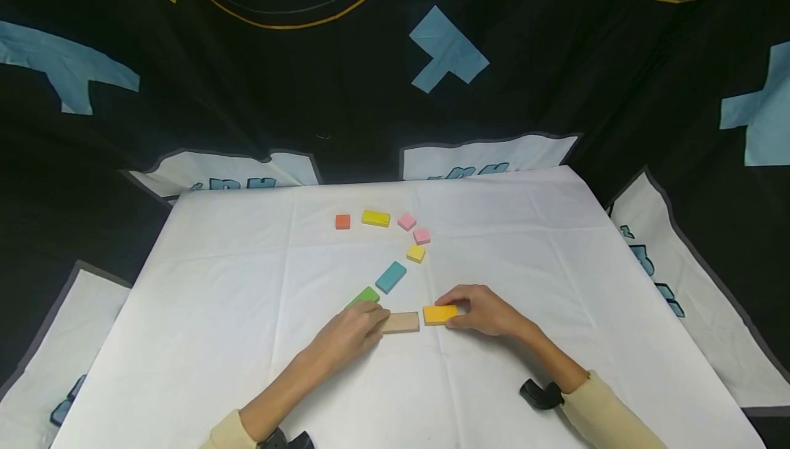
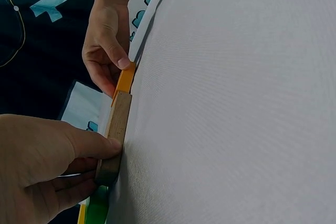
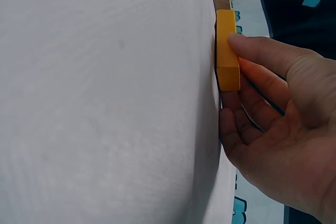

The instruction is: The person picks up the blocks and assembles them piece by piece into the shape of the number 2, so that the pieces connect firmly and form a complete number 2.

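Observation:
In the head view my left hand [image 1: 352, 332] pinches the left end of a plain wooden block [image 1: 402, 323] lying on the white cloth. Just right of that block, across a small gap, is an orange-yellow block [image 1: 437, 315]. My right hand [image 1: 484, 309] grips its right end, and the right wrist view shows the thumb on the side of this block [image 3: 227, 45]. Beside the left fingers lies a green block [image 1: 368, 295], partly hidden by the hand. A blue block [image 1: 391, 277] rests a little farther back.
Beyond the blue block, a curved row runs back and leftward: a small yellow block [image 1: 416, 253], pink blocks [image 1: 422, 236] [image 1: 407, 221], a longer yellow block [image 1: 376, 219] and a red-orange block [image 1: 342, 221]. A white cloth [image 1: 216, 339] covers the table, with dark fabric [image 1: 278, 92] behind.

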`<state>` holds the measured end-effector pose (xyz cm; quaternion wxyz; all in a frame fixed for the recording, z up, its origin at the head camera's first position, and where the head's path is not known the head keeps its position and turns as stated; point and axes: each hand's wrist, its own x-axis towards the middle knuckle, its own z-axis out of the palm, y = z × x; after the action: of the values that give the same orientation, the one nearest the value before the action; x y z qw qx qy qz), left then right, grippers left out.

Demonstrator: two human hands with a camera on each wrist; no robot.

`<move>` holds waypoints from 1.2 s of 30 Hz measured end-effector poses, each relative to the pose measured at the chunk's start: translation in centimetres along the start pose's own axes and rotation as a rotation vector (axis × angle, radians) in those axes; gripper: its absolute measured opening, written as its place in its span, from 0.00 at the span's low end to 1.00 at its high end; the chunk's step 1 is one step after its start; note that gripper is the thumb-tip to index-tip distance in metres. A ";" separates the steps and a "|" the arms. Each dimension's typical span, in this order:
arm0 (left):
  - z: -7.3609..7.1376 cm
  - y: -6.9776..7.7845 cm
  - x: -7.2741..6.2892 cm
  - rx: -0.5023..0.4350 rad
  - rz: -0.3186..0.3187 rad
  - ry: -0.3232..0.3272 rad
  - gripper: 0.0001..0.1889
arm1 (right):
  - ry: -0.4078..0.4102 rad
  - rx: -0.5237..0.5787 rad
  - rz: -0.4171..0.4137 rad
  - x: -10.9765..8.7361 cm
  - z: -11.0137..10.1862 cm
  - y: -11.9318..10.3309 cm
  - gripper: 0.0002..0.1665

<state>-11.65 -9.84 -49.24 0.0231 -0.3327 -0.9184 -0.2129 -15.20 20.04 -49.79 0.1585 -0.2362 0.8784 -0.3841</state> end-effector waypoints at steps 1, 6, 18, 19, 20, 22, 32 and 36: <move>0.0 0.0 0.0 0.000 -0.003 -0.001 0.18 | -0.002 -0.004 -0.003 0.0 0.0 -0.1 0.20; 0.0 0.0 0.0 -0.001 -0.012 -0.007 0.18 | -0.007 -0.004 0.009 0.2 0.1 -0.2 0.20; 0.0 0.0 0.1 0.009 -0.016 -0.012 0.18 | -0.026 -0.005 0.020 0.5 0.4 -0.6 0.20; 0.0 0.0 0.1 0.009 -0.017 -0.014 0.18 | -0.025 -0.009 0.017 0.5 0.4 -0.6 0.20; 0.0 0.0 0.1 0.009 -0.018 -0.014 0.18 | -0.025 -0.008 0.021 0.5 0.5 -0.6 0.20; 0.1 0.0 0.1 0.009 -0.018 -0.014 0.18 | -0.025 -0.004 0.028 0.5 0.5 -0.6 0.20; -0.1 0.2 0.1 0.006 -0.021 -0.005 0.18 | -0.022 -0.004 0.033 0.6 0.7 -0.6 0.20; 0.0 0.1 0.1 0.014 -0.013 0.002 0.18 | -0.020 0.009 0.039 0.6 0.7 -0.7 0.20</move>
<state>-11.64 -9.70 -49.15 0.0248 -0.3265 -0.9219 -0.2070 -15.18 18.94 -49.78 0.1760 -0.2222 0.8794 -0.3824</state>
